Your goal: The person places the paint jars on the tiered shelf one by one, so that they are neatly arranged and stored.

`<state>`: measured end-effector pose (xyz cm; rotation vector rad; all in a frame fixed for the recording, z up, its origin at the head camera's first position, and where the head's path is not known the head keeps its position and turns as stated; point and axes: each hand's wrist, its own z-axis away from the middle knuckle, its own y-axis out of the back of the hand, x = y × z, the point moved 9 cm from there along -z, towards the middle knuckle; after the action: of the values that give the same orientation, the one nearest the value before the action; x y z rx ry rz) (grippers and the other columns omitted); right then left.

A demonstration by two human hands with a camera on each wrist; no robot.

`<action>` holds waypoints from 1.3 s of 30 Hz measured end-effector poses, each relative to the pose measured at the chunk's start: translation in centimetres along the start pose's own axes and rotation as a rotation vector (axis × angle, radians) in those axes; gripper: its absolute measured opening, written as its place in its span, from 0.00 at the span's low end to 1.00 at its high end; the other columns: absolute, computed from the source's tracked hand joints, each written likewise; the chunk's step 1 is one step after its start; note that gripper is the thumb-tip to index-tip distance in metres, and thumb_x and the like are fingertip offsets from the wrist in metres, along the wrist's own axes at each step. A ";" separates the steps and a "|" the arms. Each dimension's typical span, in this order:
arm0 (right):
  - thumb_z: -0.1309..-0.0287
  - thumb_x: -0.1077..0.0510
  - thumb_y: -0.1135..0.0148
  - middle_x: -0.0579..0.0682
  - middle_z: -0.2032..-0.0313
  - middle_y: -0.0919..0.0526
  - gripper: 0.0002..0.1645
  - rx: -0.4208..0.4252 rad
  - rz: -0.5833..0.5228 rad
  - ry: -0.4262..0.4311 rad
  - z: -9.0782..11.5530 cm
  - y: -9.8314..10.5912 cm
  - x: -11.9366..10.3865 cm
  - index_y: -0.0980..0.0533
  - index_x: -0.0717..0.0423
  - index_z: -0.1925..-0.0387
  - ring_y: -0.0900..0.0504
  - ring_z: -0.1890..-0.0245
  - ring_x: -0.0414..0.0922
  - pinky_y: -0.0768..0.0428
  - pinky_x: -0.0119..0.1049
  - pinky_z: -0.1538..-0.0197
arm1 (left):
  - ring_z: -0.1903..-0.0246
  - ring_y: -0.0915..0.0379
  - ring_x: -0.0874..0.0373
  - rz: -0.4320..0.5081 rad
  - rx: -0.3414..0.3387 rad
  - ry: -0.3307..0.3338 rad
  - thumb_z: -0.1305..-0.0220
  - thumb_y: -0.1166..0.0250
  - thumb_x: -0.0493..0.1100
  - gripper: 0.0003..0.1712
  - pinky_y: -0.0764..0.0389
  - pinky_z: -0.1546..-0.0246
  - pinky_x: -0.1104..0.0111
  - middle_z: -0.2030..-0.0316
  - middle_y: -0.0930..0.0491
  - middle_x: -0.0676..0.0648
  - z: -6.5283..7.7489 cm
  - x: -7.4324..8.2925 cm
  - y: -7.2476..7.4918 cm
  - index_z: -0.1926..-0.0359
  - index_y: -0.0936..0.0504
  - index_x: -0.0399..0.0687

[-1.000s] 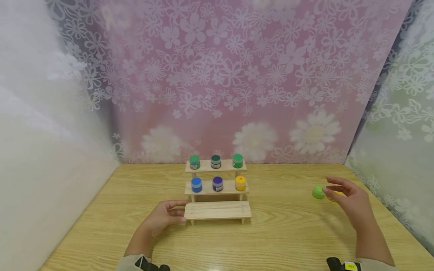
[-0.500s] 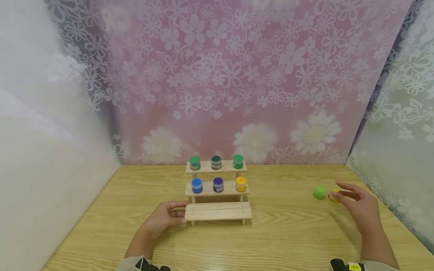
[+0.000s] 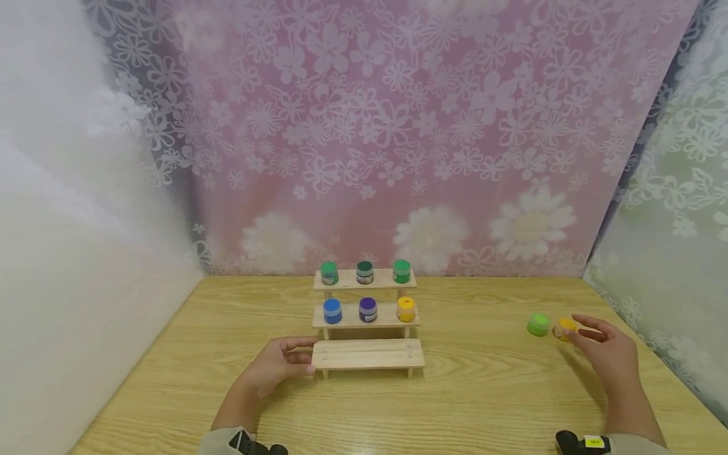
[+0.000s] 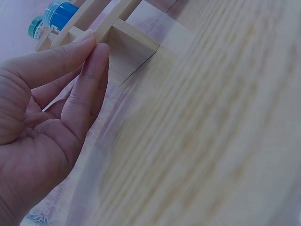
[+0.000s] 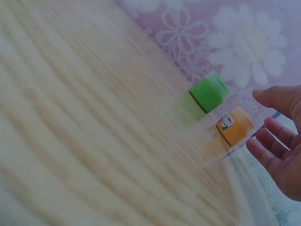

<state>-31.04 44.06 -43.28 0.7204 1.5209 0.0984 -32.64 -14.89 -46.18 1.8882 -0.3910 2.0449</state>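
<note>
A three-tier wooden stand [image 3: 366,354] sits on the table. My left hand [image 3: 275,366] pinches the left end of its lowest shelf; the left wrist view has thumb and fingertips [image 4: 96,52] meeting at the wooden edge. Over on the right, my right hand [image 3: 605,354] is beside a yellow paint jar [image 3: 563,329], thumb and fingers spread. Seen from the right wrist, a gap shows between those fingers and the yellow-orange jar [image 5: 236,126]. Just left of it stands a light green paint jar [image 3: 538,325].
Three green-toned jars, such as the dark green jar [image 3: 364,272], line the top shelf. On the middle shelf are a blue jar [image 3: 332,311], a purple jar [image 3: 368,309] and a yellow jar [image 3: 406,309]. A floral curtain [image 3: 370,139] hangs behind the table [image 3: 478,392].
My right hand has moved right, from over the two loose jars to the yellow jar's right side. My left hand keeps its hold on the stand.
</note>
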 end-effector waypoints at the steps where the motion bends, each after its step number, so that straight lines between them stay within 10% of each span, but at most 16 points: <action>1: 0.40 0.42 0.34 0.62 0.42 0.30 0.32 -0.005 0.018 -0.005 -0.2 0.0 0.1 0.25 0.47 0.37 0.34 0.64 0.21 0.25 0.20 0.68 | 0.56 0.20 0.54 0.002 0.002 0.001 0.45 0.28 0.30 0.38 0.18 0.59 0.67 0.55 0.17 0.39 0.0 0.0 0.0 0.34 0.32 0.28; 14: 0.37 0.43 0.36 0.66 0.49 0.24 0.40 -0.040 0.167 0.039 -2.1 -0.5 1.3 0.31 0.68 0.36 0.32 0.68 0.23 0.29 0.21 0.68 | 0.56 0.19 0.53 0.020 -0.011 -0.002 0.45 0.28 0.31 0.38 0.18 0.59 0.66 0.55 0.17 0.38 0.0 -0.2 -0.2 0.34 0.32 0.28; 23: 0.36 0.42 0.39 0.67 0.53 0.21 0.38 -0.053 0.183 0.024 -2.5 -0.6 1.2 0.29 0.70 0.40 0.27 0.52 0.61 0.27 0.36 0.61 | 0.55 0.20 0.52 0.012 0.003 0.001 0.45 0.29 0.29 0.36 0.18 0.59 0.66 0.54 0.18 0.37 -0.3 -0.1 -0.1 0.35 0.31 0.29; 31: 0.39 0.43 0.34 0.56 0.54 0.20 0.38 -0.040 0.161 0.052 -2.4 -0.2 0.9 0.27 0.69 0.40 0.30 0.71 0.20 0.24 0.23 0.69 | 0.56 0.19 0.53 0.019 -0.001 -0.006 0.45 0.29 0.28 0.37 0.18 0.60 0.67 0.54 0.18 0.36 -0.2 0.1 -0.1 0.34 0.32 0.28; 39: 0.42 0.39 0.33 0.31 0.58 0.28 0.38 -0.063 0.137 0.095 -2.2 -0.2 0.0 0.24 0.63 0.41 0.31 0.67 0.20 0.23 0.24 0.69 | 0.56 0.19 0.53 0.018 -0.004 -0.001 0.45 0.29 0.29 0.38 0.18 0.59 0.67 0.53 0.18 0.37 -0.2 -0.1 0.1 0.34 0.33 0.28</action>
<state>-33.10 44.67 -43.12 0.7778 1.5509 0.2857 -32.81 -14.88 -46.33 1.8903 -0.4140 2.0529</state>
